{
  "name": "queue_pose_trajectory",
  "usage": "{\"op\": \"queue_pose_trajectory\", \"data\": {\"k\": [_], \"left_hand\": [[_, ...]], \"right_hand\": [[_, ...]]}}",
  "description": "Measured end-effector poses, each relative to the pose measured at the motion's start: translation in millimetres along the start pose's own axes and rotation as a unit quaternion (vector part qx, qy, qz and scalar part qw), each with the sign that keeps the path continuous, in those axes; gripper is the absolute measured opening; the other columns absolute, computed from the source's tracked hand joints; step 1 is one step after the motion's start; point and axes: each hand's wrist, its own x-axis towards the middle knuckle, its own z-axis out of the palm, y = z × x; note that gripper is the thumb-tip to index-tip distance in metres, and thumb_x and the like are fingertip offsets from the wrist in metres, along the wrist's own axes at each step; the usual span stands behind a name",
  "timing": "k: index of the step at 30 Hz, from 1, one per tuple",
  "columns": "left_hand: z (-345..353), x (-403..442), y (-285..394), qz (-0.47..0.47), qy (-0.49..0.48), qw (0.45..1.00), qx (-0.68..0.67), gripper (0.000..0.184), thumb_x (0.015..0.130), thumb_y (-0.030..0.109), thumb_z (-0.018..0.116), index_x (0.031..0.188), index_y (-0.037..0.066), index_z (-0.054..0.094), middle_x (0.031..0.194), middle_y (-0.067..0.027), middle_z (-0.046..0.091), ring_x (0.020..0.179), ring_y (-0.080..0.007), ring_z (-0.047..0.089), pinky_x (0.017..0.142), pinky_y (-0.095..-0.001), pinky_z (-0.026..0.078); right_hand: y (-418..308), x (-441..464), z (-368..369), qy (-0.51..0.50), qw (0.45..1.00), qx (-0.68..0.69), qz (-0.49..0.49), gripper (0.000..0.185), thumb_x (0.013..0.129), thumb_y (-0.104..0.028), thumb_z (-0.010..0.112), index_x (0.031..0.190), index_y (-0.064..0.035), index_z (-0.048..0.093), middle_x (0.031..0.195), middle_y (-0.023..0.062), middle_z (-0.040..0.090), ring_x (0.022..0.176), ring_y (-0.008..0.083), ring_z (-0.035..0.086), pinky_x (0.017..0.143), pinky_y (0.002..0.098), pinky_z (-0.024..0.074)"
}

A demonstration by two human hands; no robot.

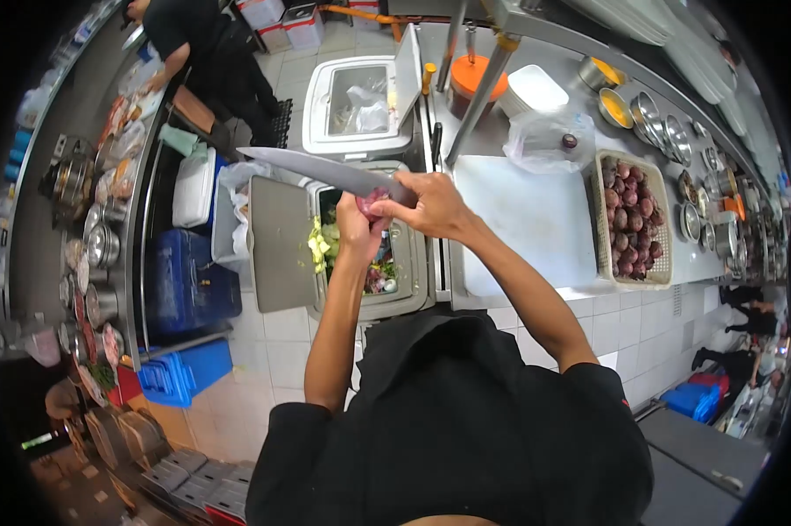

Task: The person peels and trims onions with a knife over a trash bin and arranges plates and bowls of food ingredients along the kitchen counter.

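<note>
My left hand (358, 226) is closed around a red onion (372, 201), held above an open waste bin (420, 279). In my right hand (431, 207) is a large kitchen knife (312, 167), its long blade pointing left across the top of the onion. My right thumb rests near the onion. Vegetable scraps (380, 279) lie inside the bin below, with pale green pieces (317, 245) at its left rim. The knife handle is mostly hidden in my right hand.
Right of me, a white cutting board (527, 228) lies on the steel counter beside a basket (605, 263) of red onions. A plastic bag (535, 145) with one onion sits behind. A steel post (481, 96) rises nearby. Another person (211, 53) stands at far left.
</note>
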Motion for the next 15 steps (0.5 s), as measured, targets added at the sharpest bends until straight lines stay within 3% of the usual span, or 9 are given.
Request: {"op": "queue_pose_trajectory", "data": {"k": [2,5,8,9,11,15], "left_hand": [[0.4,1.1,-2.2,0.023,0.012,0.999,-0.034,0.037,0.099,0.035,0.034,0.077,0.011,0.051,0.061,0.0021,0.045,0.044,-0.0093,0.035,0.038,-0.0262,0.023],[-1.6,1.3,-11.2,0.041,0.067,0.992,-0.094,0.041,0.099,0.038,0.034,0.071,0.012,0.049,0.06,0.0014,0.044,0.044,-0.0104,0.035,0.041,-0.0272,0.025],[2.2,-14.9,-5.4,0.063,0.071,0.993,-0.068,0.042,0.101,0.045,0.038,0.09,0.01,0.058,0.074,-0.0015,0.055,0.057,-0.0104,0.044,0.051,-0.025,0.034],[-1.4,-18.1,-5.0,0.061,0.071,0.993,-0.064,0.042,0.101,0.045,0.038,0.09,0.01,0.058,0.074,-0.0015,0.055,0.057,-0.0104,0.044,0.051,-0.025,0.034],[-11.3,-22.5,-2.5,0.067,0.016,0.998,-0.012,0.036,0.1,0.043,0.046,0.107,0.009,0.056,0.086,-0.0036,0.059,0.068,-0.011,0.05,0.063,-0.0248,0.041],[-10.8,-22.8,1.0,0.098,0.015,0.995,-0.021,0.033,0.099,0.039,0.053,0.113,0.009,0.052,0.09,-0.0043,0.06,0.078,-0.012,0.055,0.073,-0.0265,0.044]], "right_hand": [[1.8,5.2,3.6,0.063,0.995,-0.044,-0.057,0.055,0.075,-0.054,0.074,0.063,-0.0047,0.052,0.053,0.0124,0.051,0.046,0.0309,0.052,0.045,0.0378,0.0395],[5.8,13.2,7.6,0.091,0.987,-0.081,-0.109,0.058,0.075,-0.051,0.075,0.06,-0.0053,0.044,0.052,0.0093,0.046,0.044,0.0287,0.048,0.043,0.0366,0.0369],[13.7,21.6,7.6,0.105,0.984,-0.09,-0.109,0.057,0.076,-0.051,0.074,0.06,-0.0056,0.043,0.052,0.0083,0.045,0.044,0.0268,0.048,0.043,0.0358,0.0371],[14.1,24.7,6.2,0.116,0.982,-0.099,-0.11,0.057,0.076,-0.052,0.074,0.06,-0.0058,0.044,0.052,0.0083,0.045,0.044,0.0264,0.049,0.043,0.0352,0.0371],[13.2,27.3,2.5,0.121,0.978,-0.128,-0.111,0.056,0.076,-0.052,0.074,0.061,-0.0066,0.045,0.052,0.0073,0.045,0.044,0.025,0.05,0.043,0.0341,0.0379],[9.0,30.6,9.0,0.177,0.959,-0.156,-0.155,0.055,0.076,-0.052,0.075,0.062,-0.0075,0.046,0.054,0.0043,0.048,0.045,0.0231,0.052,0.044,0.0331,0.0391]]}}
